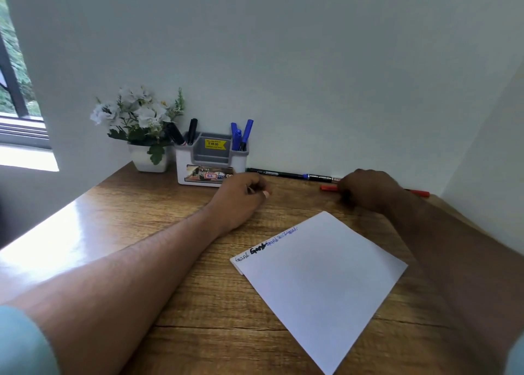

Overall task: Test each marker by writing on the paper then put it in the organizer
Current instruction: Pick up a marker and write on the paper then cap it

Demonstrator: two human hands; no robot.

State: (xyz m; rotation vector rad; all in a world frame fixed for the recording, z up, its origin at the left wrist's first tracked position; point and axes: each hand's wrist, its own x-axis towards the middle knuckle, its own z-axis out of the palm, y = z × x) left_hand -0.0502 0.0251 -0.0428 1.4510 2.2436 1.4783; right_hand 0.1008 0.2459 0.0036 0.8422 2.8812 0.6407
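A person's right hand [368,189] curls over a red marker [329,187] near the wall, while the left hand [241,196], loosely curled and holding nothing, rests just before the organizer [211,159]. The scribbled paper [320,284] lies nearer on the wooden desk [170,210], beside potted white flowers [139,113].

The right hand [368,189] rests on the table [170,261] over a marker [329,187] by the wall. Left of it is the left hand [241,196], then the organizer [211,159] with markers in it. The paper [320,284] lies nearer, in front of both hands.
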